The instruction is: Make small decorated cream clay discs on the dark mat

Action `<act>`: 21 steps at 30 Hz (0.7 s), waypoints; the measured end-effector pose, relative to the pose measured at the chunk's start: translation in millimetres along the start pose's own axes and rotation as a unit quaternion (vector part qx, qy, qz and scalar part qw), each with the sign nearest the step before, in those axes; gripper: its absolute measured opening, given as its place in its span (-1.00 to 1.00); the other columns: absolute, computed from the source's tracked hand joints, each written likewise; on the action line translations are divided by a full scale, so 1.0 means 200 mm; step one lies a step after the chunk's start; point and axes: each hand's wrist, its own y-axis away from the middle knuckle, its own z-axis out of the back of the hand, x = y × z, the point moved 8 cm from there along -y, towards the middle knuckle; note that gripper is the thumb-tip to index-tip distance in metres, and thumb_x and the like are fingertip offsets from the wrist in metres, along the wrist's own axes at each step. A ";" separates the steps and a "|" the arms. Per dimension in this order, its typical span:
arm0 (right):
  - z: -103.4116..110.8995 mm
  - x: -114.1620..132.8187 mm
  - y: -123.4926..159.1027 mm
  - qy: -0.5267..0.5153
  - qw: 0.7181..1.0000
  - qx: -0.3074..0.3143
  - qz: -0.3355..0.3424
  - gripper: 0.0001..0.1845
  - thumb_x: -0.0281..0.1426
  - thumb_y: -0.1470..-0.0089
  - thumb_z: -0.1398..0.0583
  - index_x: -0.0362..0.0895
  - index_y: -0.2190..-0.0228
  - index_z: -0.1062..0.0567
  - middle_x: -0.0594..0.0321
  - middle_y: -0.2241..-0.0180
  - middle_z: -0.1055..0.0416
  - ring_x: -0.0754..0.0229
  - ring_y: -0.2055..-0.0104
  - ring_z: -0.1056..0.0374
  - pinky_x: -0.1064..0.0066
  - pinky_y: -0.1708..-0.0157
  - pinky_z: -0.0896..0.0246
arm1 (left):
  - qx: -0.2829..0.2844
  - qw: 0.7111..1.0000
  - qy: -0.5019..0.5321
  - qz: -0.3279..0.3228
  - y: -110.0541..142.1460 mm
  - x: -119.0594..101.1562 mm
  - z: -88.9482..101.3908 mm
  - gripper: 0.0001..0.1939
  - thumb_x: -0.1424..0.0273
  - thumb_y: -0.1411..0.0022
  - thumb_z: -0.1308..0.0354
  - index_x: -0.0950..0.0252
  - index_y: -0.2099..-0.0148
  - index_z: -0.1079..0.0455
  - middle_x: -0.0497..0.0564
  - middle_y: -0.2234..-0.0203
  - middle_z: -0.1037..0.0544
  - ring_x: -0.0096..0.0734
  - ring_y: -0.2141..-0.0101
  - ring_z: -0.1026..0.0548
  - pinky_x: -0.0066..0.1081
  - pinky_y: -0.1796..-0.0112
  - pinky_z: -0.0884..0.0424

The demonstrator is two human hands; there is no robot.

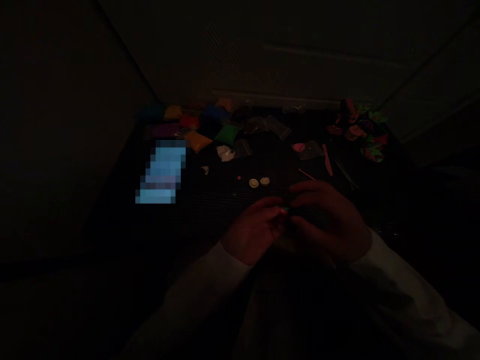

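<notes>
Pinching a small green piece (285, 209) with my left hand (258, 227), I hold my right hand (330, 220) loosely spread beside it; 2 pale discs (254, 183) lie near the frame's centre.

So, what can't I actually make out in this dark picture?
In the head view:
Small green piece at the left hand: too small and dim to tell its exact shape.
Glowing light-blue rectangle: coarse pixel blocks hide its details.
Pale right sleeve: cut off by the picture's right edge.
Multicoloured pile at far right: darkness blurs its pieces together.
</notes>
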 end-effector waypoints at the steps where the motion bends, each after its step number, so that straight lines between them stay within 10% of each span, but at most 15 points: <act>1: 0.00 0.00 0.00 0.000 1.000 -0.002 0.000 -0.76 -0.41 0.08 -0.18 -0.10 0.27 -0.38 0.10 0.12 -0.36 0.08 0.06 -0.28 0.16 0.08 -0.22 | -0.003 1.000 0.012 0.009 0.00 0.01 0.00 -0.86 0.58 0.00 -0.15 0.35 0.31 -0.40 -0.02 0.49 -0.50 -0.50 0.39 -0.46 -0.48 0.31 -0.37; 21: -0.03 -0.01 -0.01 0.001 1.000 0.010 0.015 -0.75 -0.39 0.06 -0.19 -0.15 0.26 -0.40 0.09 0.13 -0.36 0.10 0.04 -0.26 0.13 -0.03 -0.11 | 0.015 1.000 -0.018 -0.011 -0.01 0.01 -0.02 -0.88 0.61 -0.04 -0.12 0.38 0.32 -0.39 -0.03 0.45 -0.48 -0.54 0.39 -0.45 -0.51 0.33 -0.36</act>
